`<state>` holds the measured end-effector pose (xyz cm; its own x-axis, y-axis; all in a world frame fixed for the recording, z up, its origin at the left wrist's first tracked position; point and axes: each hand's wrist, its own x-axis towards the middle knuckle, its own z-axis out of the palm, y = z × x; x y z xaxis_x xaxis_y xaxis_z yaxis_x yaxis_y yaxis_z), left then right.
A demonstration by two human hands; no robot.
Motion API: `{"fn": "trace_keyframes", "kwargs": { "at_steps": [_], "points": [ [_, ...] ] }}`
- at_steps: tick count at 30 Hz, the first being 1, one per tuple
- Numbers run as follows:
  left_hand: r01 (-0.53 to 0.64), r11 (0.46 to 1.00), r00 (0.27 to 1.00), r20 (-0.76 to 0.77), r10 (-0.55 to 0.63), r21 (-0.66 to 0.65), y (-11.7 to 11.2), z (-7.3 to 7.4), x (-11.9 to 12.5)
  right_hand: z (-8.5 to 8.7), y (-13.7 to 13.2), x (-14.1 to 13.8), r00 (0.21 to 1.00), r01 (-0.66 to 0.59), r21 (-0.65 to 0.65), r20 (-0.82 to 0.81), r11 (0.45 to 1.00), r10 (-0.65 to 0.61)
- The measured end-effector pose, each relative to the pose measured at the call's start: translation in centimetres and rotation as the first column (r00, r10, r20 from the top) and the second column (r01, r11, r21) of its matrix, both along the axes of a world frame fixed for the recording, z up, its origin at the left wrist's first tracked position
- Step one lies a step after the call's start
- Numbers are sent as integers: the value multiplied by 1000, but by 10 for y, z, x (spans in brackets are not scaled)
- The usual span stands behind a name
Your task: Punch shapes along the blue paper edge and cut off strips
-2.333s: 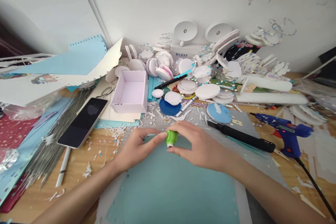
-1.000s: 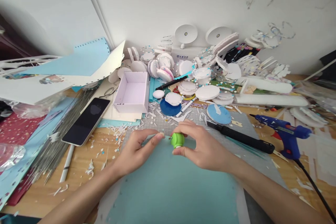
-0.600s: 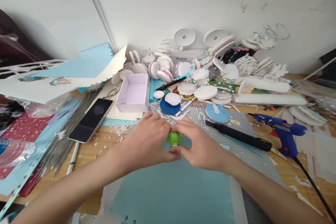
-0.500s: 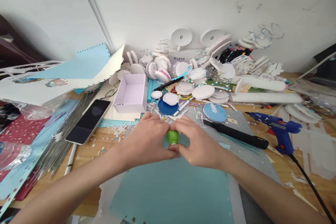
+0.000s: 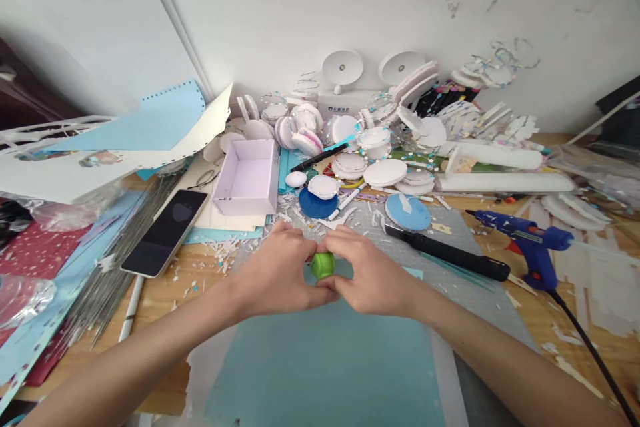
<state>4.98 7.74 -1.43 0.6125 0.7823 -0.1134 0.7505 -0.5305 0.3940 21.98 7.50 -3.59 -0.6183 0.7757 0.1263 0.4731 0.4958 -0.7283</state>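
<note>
A small, rounded green craft punch [image 5: 323, 265] is between my two hands, near the far edge of a light blue paper sheet [image 5: 320, 360]. My left hand [image 5: 283, 270] grips it from the left, fingers curled over its far side and thumb at the near side. From the right, my right hand [image 5: 373, 273] closes on the same punch, its thumb meeting the left one below it. The fingers cover much of the punch, so its underside is hidden. Under the blue sheet lies a white sheet [image 5: 447, 363].
Beyond my hands are a lilac box [image 5: 245, 207], a dark blue disc [image 5: 315, 207] and heaped white foam discs [image 5: 385, 172]. A black cutter [image 5: 450, 253] and blue glue gun [image 5: 530, 237] lie right; a phone [image 5: 165, 233] and wire bundle [image 5: 120, 273] lie left.
Both hands and the green punch have shifted slightly left in view. The small dark stars seen near the blue sheet's lower edge are mostly out of view now.
</note>
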Motion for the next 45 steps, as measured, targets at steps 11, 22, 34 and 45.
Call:
{"fn": "trace_keyframes", "kwargs": {
  "at_steps": [11,22,34,45],
  "points": [
    [-38,998,999,30,39,-40,5,2,-18,3,3,2,999,39,-53,-35,998,-41],
    [-39,977,991,118,65,-210,7,-3,-20,8,2,3,1000,12,-76,24,997,-11],
    [-106,937,981,121,154,-333,11,-10,-21,-1,-1,-2,989,102,-41,112,994,-97],
    [-69,877,886,375,273,-475,9,-23,-28,-16,0,-6,995,25,144,89,989,-38]
  ]
}}
